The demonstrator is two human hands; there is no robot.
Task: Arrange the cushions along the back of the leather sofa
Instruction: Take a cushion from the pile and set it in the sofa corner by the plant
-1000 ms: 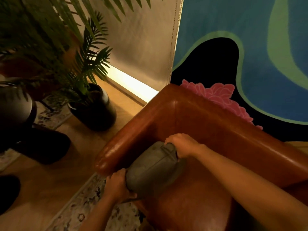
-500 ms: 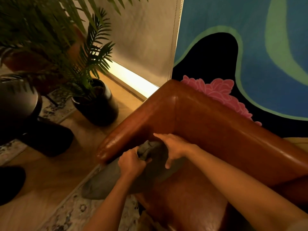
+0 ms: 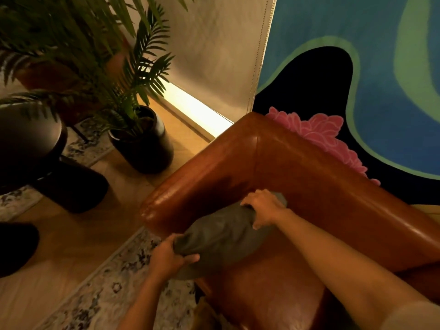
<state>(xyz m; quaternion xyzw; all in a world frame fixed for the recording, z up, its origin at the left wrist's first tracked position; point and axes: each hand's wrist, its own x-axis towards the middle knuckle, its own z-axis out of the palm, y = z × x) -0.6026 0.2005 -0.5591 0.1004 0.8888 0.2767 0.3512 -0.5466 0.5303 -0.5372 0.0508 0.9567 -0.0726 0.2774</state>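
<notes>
A grey-green cushion (image 3: 221,236) lies in the corner of the brown leather sofa (image 3: 316,186), leaning against the inner side of the left armrest (image 3: 197,184). My left hand (image 3: 170,258) grips the cushion's near lower end at the seat's front edge. My right hand (image 3: 264,207) holds its far upper end, close to where the armrest meets the backrest. My forearms cover part of the seat.
A potted palm in a black pot (image 3: 145,141) stands on the wooden floor left of the armrest. A dark round stool (image 3: 31,144) is further left. A patterned rug (image 3: 104,287) runs before the sofa. A blue, green and black wall hanging (image 3: 357,79) is behind the backrest.
The cushion, which hung limp over the seat's front edge, is now lifted and bunched against the armrest. My left hand moved down to its near end; my right shifted to its far end.
</notes>
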